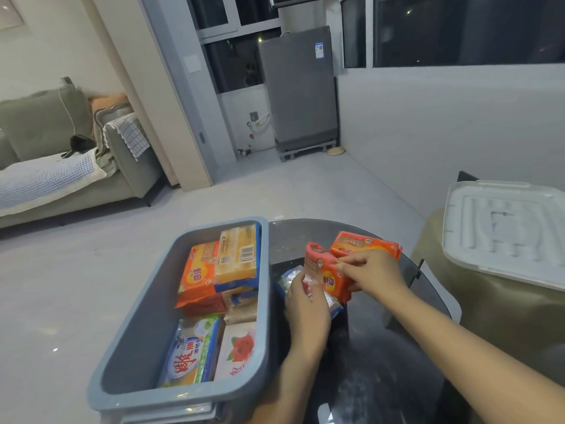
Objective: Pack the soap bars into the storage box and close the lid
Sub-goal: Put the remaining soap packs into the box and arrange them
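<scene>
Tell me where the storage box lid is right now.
In the head view the white lid lies at the far right, off the blue storage box, on a tan-covered surface beside the dark glass table.

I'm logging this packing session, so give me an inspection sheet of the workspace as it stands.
Surface: dark round glass table.
Job's things: blue-grey storage box open, several soap packs inside; orange soap packs on the table; white lid off, lying on a covered seat to the right.
Clutter: nothing seen.
Hands: left hand holds a pack with red print; right hand pinches an orange pack.
Cables: hose and cord by the washing machine.
Surroundings: green sofa, dark windows, pale floor.
</scene>
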The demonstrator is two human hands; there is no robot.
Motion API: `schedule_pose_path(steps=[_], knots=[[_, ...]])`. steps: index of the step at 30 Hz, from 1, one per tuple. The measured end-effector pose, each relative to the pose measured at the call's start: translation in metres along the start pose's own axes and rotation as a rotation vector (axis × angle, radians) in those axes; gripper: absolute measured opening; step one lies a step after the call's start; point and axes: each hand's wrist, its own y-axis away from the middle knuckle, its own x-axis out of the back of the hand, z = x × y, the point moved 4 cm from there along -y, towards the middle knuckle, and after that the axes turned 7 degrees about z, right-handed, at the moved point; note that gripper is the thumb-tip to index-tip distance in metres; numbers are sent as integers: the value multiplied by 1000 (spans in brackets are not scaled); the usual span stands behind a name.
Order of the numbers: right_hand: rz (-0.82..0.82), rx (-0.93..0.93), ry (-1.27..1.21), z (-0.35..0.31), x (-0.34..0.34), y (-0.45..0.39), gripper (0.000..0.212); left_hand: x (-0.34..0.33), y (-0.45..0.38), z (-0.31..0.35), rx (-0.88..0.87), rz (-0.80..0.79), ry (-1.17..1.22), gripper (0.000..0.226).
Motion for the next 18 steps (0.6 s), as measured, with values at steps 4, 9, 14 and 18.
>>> schedule_pose_path(steps=[4,9,14,18], knots=[[-20,-48,-127,-2,22,9,19,-10,2,9,-7,-43,79,25],[-9,-85,-330,-6,52,10,8,-28,3,21,91,-92,200,49],[84,-79,-360,5,84,-3,10,-51,2,39,339,-210,557,49],[134,18,-182,16,89,-15,19,-73,3,40,394,-134,548,53]])
